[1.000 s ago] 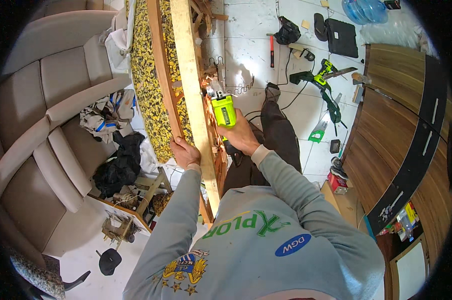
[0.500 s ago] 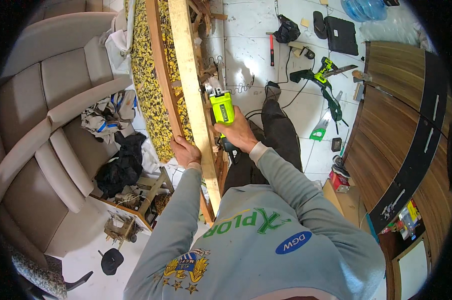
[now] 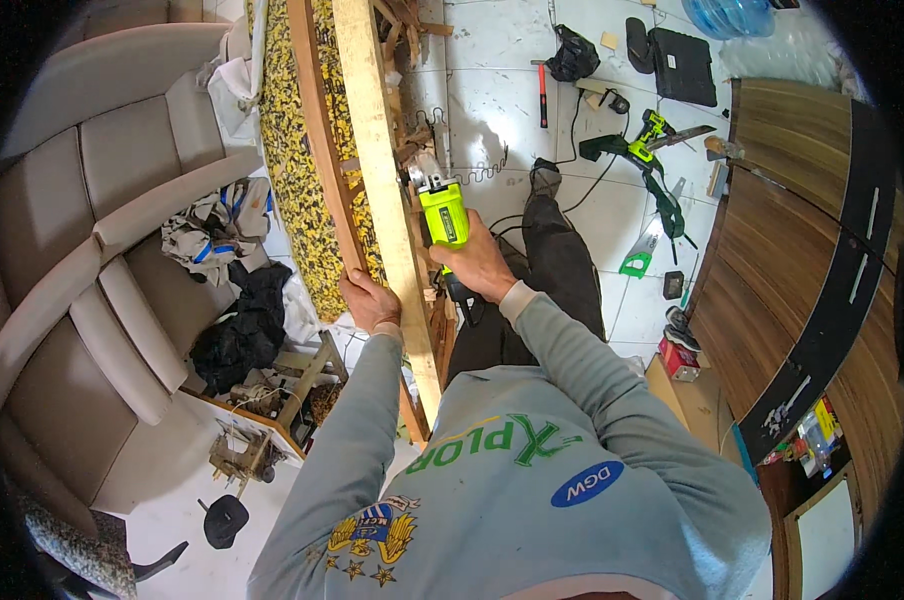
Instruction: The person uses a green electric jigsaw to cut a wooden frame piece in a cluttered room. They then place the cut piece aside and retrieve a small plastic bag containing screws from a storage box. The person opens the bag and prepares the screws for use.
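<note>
A lime-green angle grinder (image 3: 444, 216) is gripped in my right hand (image 3: 483, 263), fingers wrapped round its body. The grinder's metal head and guard end lie at the right side of a pale wooden beam (image 3: 374, 135); I cannot make out the disc's exact contact there. My left hand (image 3: 371, 300) is closed round the reddish-brown wooden rail (image 3: 324, 140) that runs left of the beam. Beneath and beside that rail lies yellow-and-black speckled foam padding (image 3: 284, 130). Wavy metal springs (image 3: 484, 172) stick out to the right of the frame, near the grinder's head.
A beige sofa (image 3: 122, 150) fills the left side. On the tiled floor to the right lie a red-handled hammer (image 3: 543, 95), a green cordless drill (image 3: 654, 130), a handsaw (image 3: 640, 258) and a black case (image 3: 684, 68). A wood-grain cabinet (image 3: 772, 240) stands farther right. Cables run near my feet.
</note>
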A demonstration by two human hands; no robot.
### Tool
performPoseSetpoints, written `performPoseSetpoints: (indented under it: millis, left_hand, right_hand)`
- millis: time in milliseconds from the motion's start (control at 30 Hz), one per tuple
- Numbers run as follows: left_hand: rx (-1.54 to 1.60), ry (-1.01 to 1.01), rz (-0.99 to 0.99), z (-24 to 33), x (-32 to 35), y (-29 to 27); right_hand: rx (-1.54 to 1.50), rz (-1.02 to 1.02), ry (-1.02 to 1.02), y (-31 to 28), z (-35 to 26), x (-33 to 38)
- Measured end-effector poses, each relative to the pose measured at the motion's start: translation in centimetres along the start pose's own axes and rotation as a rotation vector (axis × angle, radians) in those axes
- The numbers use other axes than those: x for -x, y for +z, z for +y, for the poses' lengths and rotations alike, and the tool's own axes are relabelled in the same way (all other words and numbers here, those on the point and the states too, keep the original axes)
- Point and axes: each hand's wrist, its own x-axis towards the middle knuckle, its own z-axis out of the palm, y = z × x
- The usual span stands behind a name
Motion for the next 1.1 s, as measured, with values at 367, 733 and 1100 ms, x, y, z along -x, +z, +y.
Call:
performPoseSetpoints:
  millis: [367, 733, 1100]
  left_hand:
    - [-0.012, -0.018, -0.014, 0.1, 0.0, 0.0]
    - [0.029, 0.015, -0.007, 0.3, 0.1, -0.3]
    - [-0.007, -0.005, -0.021, -0.3, -0.1, 0.0]
  right_hand:
    - [-0.008, 0.034, -0.019, 0.2, 0.9, -1.2]
    - [0.005, 0.037, 0.028, -1.4, 3.6, -1.2]
    - [0.13, 0.078, -0.012, 0.0, 2.7, -2.2]
